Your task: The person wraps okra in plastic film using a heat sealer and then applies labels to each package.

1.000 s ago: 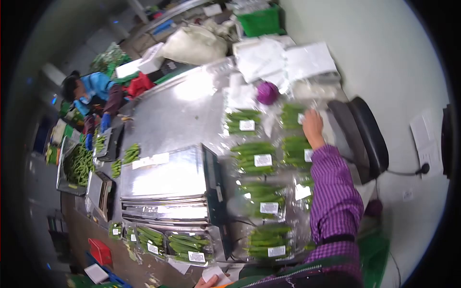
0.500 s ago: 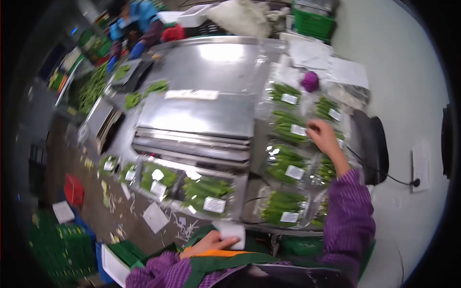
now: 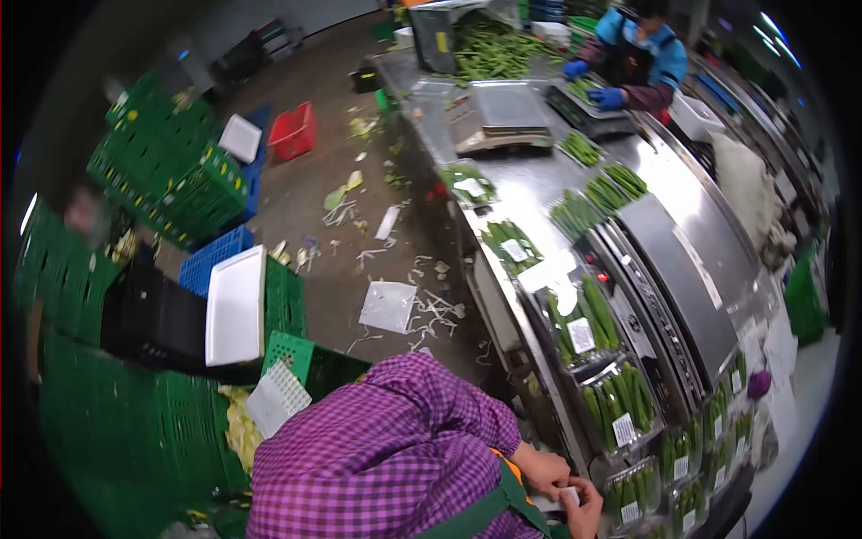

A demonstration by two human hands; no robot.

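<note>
My left hand (image 3: 542,468) and my right hand (image 3: 590,512) meet at the bottom edge, close to my body. Both are closed around a small white piece (image 3: 568,493), which looks like a label pad. My purple checked sleeve (image 3: 386,449) fills the lower middle. Just right of my hands, wrapped trays of green pods (image 3: 618,402) with white labels lie in a row on the steel wrapping machine (image 3: 682,269). Smaller labelled packs (image 3: 636,492) sit nearest my right hand.
A co-worker in blue with blue gloves (image 3: 637,54) handles loose green pods at the far end, beside a scale (image 3: 507,112). Stacked green crates (image 3: 171,180), a red basket (image 3: 294,130) and a white tray (image 3: 235,305) stand on the left. Paper scraps litter the floor (image 3: 395,305).
My view has swung left, toward the floor and crates. My right hand has left the packs on the machine and come down to my left hand at the white piece.
</note>
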